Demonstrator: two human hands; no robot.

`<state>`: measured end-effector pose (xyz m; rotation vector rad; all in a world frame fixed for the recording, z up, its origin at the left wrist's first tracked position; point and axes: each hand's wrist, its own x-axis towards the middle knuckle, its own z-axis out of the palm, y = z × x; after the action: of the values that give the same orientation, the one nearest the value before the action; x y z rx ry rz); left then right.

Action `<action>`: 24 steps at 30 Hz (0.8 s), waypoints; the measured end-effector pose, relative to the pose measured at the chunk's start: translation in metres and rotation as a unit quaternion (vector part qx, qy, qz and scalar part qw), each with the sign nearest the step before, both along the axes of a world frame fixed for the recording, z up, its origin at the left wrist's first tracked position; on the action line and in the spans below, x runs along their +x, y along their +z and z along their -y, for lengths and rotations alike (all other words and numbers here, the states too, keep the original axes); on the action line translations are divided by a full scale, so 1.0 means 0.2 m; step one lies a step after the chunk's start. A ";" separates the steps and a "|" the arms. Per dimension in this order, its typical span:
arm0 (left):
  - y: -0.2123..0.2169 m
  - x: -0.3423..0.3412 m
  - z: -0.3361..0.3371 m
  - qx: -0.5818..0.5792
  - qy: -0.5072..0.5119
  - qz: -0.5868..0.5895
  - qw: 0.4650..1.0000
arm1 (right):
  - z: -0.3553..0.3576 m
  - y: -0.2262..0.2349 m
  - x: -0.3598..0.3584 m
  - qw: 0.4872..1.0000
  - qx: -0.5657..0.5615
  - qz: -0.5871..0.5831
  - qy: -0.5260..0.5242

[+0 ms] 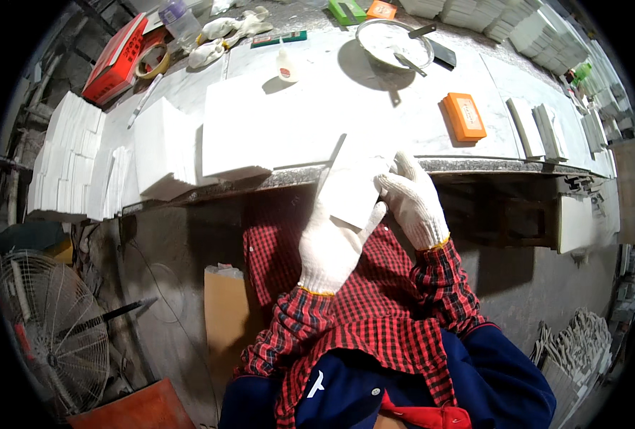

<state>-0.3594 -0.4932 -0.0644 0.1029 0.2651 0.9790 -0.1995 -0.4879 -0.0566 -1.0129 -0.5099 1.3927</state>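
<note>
Just off the table's front edge, my left hand (329,250), in a white knit glove, is closed round a flat white tile (353,187). The tile is tilted, its long side running away from me. My right hand (412,198), gloved the same way, has its bent fingers and thumb against the tile's right edge. Any small thing between those fingertips is hidden. Beyond the tile, a large white slab (238,129) lies on the table. An orange box (465,116) sits to the right, and a small white squeeze bottle (286,66) stands farther back.
A metal bowl (371,37) of white paste holds tools at the back. White tile stacks (63,161) line the left, with more (550,43) at far right. A red box (115,61) and tape roll (151,63) lie back left. On the floor stands a fan (52,336).
</note>
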 end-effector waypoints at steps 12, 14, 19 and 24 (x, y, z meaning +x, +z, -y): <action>-0.15 0.11 0.10 0.009 -0.108 -0.121 0.987 | 0.00 0.02 0.13 0.995 -0.005 0.082 -0.056; -0.16 0.11 0.10 0.004 -0.123 -0.131 0.984 | 0.00 0.03 0.14 0.994 -0.002 0.084 -0.063; -0.20 0.10 0.09 0.004 -0.133 -0.129 0.983 | -0.02 0.03 0.13 0.994 -0.007 0.097 -0.056; -0.22 0.10 0.07 0.000 -0.140 -0.126 0.982 | -0.04 0.04 0.12 0.990 -0.009 0.130 -0.048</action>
<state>-0.3384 -0.5069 -0.1079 0.2583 0.4693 0.6843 -0.1746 -0.4793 -0.0484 -1.2262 -0.6338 1.1884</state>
